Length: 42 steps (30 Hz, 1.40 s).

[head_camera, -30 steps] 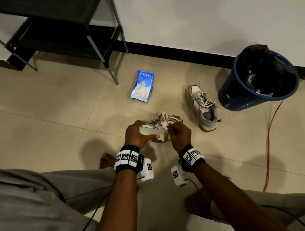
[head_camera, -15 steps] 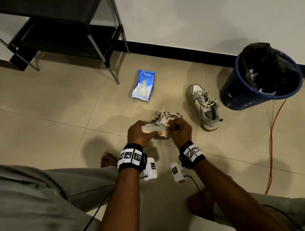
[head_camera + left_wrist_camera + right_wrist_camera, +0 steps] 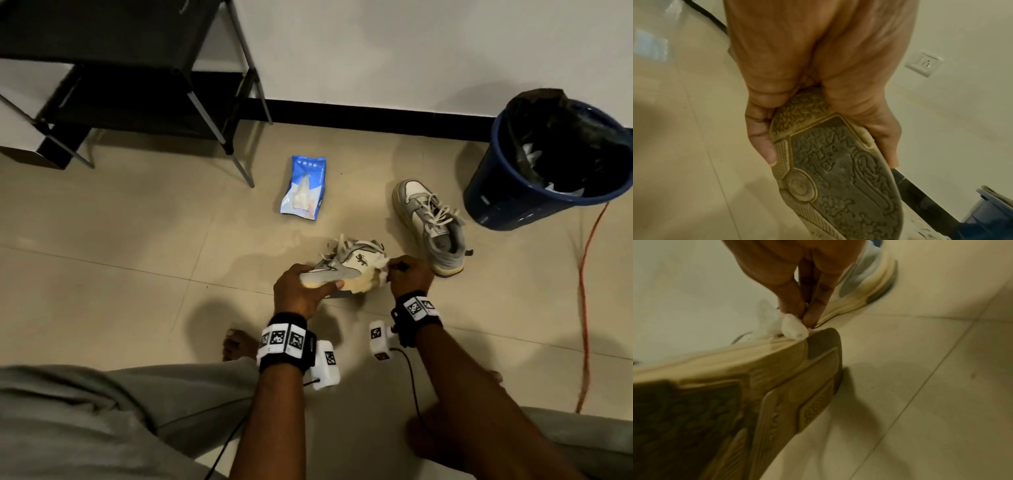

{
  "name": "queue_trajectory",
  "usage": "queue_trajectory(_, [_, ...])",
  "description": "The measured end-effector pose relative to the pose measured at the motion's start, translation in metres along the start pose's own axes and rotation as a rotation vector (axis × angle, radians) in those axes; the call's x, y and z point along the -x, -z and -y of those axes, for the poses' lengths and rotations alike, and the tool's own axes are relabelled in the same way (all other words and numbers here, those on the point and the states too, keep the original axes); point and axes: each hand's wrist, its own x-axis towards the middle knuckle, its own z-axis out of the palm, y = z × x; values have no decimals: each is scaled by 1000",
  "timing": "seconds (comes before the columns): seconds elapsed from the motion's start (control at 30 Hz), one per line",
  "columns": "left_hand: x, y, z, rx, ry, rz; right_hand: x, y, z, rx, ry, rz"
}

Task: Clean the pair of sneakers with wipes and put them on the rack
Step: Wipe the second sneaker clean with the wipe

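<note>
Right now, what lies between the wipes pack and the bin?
In the head view, the second sneaker lies on the floor between the wipes pack and the bin, touching neither.

The rack (image 3: 130, 68) runs off the head view's top and left edges, so its upper shelves cannot be seen. The bin (image 3: 534, 192) is clipped at the right edge, and the pale scraps inside its black liner are too small to name. Print on the wipes pack (image 3: 303, 188) is unreadable. The left hand (image 3: 301, 291) hides the toe of the held sneaker (image 3: 346, 270); in the left wrist view its heel is cut off below. The right wrist view is motion-blurred around the wipe (image 3: 793, 327)
</note>
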Motion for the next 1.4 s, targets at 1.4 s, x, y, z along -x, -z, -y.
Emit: queue_trajectory(1.4, [-50,-37,36,-333,143,272,30,-9,-14,294,356,326])
